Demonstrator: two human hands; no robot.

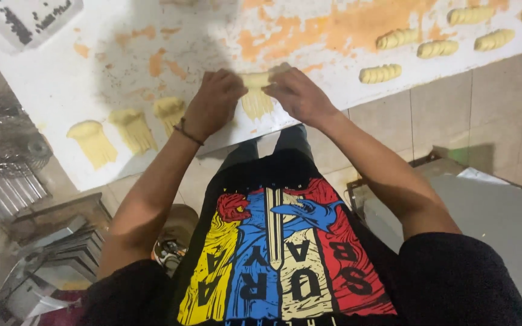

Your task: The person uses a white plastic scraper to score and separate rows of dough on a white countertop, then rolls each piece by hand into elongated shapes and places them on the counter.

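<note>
Both hands on slit dough piece (256,99).
L hand (212,104) & R hand (297,93) pinch its top edge; pale yellow, cut strips hanging toward table edge (152,172).

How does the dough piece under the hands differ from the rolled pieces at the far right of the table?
The dough piece under the hands is flat with a slit fringe; the rolled pieces are twisted logs. It lies pinned by the left hand and right hand; the rolls lie untouched. Both are pale yellow dough on the white table.
</note>
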